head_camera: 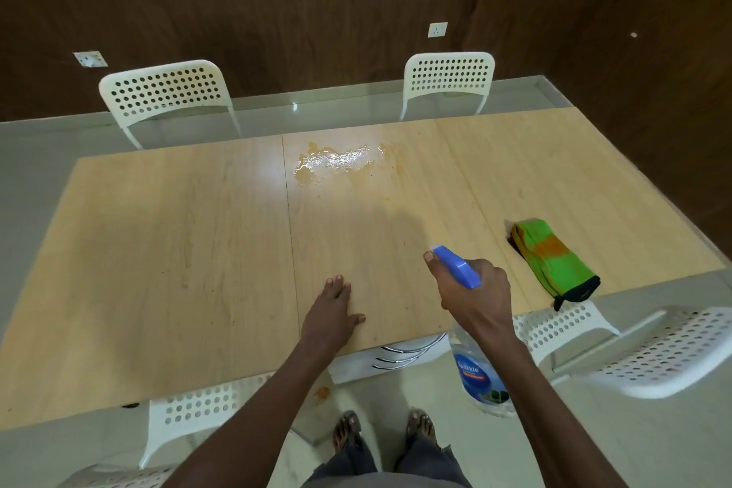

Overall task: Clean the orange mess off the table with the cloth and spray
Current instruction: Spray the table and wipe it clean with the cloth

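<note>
The orange mess (pixel 334 163) lies wet and glossy on the far middle of the pale wooden table (pixel 178 250), a ragged puddle with small orange specks scattered to its right and nearer. The cloth (pixel 554 259) is folded into a long bundle near the right edge of the table, bright green with an orange stain across its middle and a dark trim at its near end; nobody touches it. The right hand (pixel 475 291) grips the spray bottle (pixel 477 364) by its blue trigger head, forefinger stretched along the nozzle, which points toward the puddle. The bottle is clear, hangs off the near edge, and carries a blue label; how full it is I cannot tell. The left hand (pixel 332 313) rests flat on the tabletop, fingers straight and relaxed.
</note>
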